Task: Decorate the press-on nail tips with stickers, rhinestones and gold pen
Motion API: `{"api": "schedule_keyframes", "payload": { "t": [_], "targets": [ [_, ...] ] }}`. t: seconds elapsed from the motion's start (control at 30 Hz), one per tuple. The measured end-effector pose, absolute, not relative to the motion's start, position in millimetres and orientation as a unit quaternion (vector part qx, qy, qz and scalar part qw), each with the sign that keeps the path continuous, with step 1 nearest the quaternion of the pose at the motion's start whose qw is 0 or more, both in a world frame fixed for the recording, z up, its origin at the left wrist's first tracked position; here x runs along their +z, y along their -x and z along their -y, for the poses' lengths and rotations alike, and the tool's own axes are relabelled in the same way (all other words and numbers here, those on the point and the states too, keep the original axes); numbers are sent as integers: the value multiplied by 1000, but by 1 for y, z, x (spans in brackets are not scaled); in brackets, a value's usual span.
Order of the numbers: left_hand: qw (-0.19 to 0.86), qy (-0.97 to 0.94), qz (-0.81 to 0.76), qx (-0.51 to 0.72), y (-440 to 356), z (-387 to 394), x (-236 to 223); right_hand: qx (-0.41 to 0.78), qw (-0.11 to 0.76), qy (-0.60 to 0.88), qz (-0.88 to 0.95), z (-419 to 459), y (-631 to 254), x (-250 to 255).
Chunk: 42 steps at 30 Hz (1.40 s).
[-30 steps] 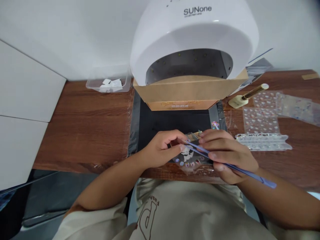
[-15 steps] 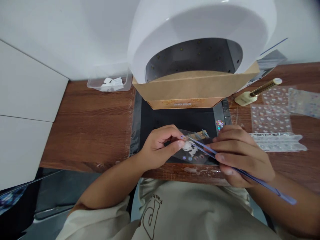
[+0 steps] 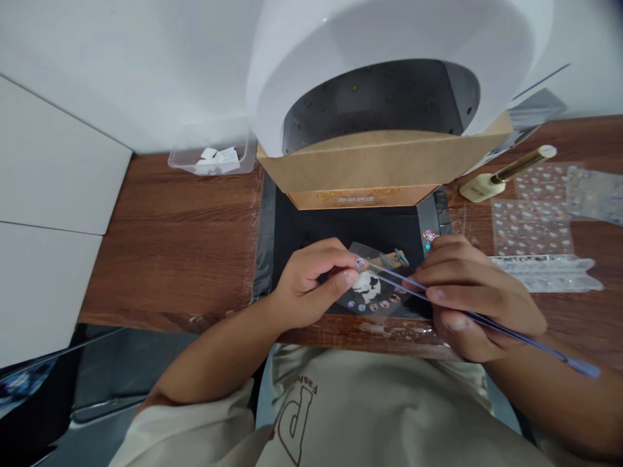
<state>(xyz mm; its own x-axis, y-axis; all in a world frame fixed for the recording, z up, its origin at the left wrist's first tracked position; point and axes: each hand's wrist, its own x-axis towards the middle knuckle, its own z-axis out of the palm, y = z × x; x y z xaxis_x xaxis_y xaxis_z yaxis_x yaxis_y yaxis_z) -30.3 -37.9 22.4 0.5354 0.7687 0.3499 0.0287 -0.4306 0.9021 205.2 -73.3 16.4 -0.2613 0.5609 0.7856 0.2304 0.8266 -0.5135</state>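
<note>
My left hand (image 3: 311, 282) is at the front of the black mat, thumb and index fingertips brought close together in a pinch. A small round patterned piece (image 3: 360, 263) shows at the index fingertip; whether it lies on the nail or is held cannot be made out. My right hand (image 3: 479, 295) grips purple tweezers (image 3: 520, 338), their thin tips pointing left, close to that fingertip. Below the tips lies a clear sheet (image 3: 357, 250) with a white irregular patch (image 3: 366, 287) and several small round patterned pieces (image 3: 373, 307). A wooden strip (image 3: 389, 261) with grey-green loops lies behind.
A white lamp housing (image 3: 389, 32) rests on a cardboard box (image 3: 379, 168) over the black mat (image 3: 341, 227). A polish bottle (image 3: 481, 188), patterned sheets (image 3: 533, 227) and a clear plastic tray (image 3: 549, 272) are at right. A clear bin (image 3: 214, 159) stands back left.
The tweezers have drawn back slightly right, and their prongs look farther apart. My right thumb has shifted. More of the round pieces show, and the one at my left fingertip is plainer.
</note>
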Motion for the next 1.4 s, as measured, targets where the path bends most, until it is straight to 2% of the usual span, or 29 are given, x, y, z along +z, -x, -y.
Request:
{"api": "schedule_keyframes", "payload": {
  "t": [0.47,0.87,1.17,1.4],
  "targets": [
    [446,-753,-263,406,30,38,21,204,562,243,764,71,-208,10],
    [425,-764,-250,416,29,37,20,178,571,236,766,71,-206,10],
    [424,-770,-243,411,29,37,20,260,595,237,723,69,-201,5],
    [432,-767,-241,408,29,38,21,276,589,276,708,75,-204,1]
  ]
}}
